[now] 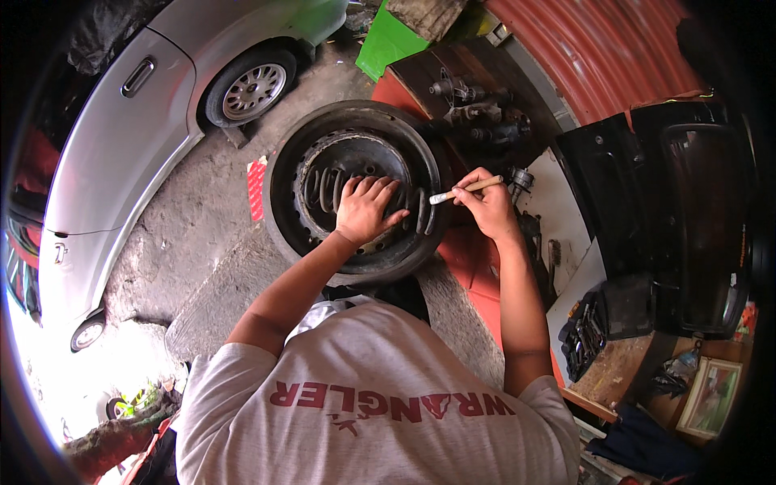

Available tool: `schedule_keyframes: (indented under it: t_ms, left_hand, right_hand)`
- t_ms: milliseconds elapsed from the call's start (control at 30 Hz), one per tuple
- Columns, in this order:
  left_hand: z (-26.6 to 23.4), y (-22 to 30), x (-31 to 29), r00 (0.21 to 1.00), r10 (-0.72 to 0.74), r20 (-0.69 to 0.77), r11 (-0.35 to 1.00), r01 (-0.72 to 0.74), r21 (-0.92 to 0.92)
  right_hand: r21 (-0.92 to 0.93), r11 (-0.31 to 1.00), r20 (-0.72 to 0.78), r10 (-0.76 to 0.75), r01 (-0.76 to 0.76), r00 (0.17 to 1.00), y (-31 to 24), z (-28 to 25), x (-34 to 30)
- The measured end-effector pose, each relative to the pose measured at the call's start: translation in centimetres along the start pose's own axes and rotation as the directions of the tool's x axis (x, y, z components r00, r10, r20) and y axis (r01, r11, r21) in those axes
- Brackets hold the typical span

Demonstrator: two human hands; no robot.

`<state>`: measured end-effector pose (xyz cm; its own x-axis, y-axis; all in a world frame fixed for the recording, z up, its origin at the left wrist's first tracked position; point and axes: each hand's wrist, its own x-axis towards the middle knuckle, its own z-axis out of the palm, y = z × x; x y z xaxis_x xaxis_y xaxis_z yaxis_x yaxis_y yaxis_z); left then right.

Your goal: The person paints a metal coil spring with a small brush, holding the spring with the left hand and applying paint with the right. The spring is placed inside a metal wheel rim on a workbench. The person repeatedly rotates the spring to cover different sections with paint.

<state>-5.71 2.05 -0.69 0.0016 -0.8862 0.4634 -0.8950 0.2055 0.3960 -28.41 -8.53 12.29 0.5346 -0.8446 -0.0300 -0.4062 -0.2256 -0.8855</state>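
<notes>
A dark coil spring (326, 191) lies across a black steel wheel (356, 149) with its tyre (283, 153) on, laid flat in front of me. My left hand (370, 208) grips the middle of the spring from above, thumb toward its right part, so the coils beneath are hidden. In my right hand (487, 206) is a paintbrush (477, 187) with a pale wooden handle, held between thumb and fingers. Its whitish tip points left, at the right end of the spring. Whether the tip touches the coil I cannot tell.
A silver car (129, 137) stands at the left. Greasy metal parts (485, 113) lie on a dark surface behind the wheel to the right. Nearer right are an open tool case (584, 335) and a black panel (695, 210). A red-and-white packet (257, 190) lies left of the tyre.
</notes>
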Motion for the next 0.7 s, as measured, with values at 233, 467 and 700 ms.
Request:
schedule_keyframes:
  t_ms: [233,467,700]
  left_hand:
    - [-0.2,0.0,0.2,1.000,0.006,0.006,1.000,-0.006,-0.002]
    - [0.0,-0.1,0.1,1.000,-0.007,0.003,1.000,0.008,0.000]
    - [-0.2,0.0,0.0,1.000,-0.008,0.004,1.000,0.008,0.002]
  right_hand:
    - [0.001,0.999,-0.120,-0.054,0.055,0.991,2.0,0.4,-0.6]
    - [-0.267,0.960,-0.193,-0.143,0.088,0.971,1.7,0.8,-0.9]
    - [0.201,0.974,-0.127,-0.075,0.100,0.989,1.9,0.3,-1.4]
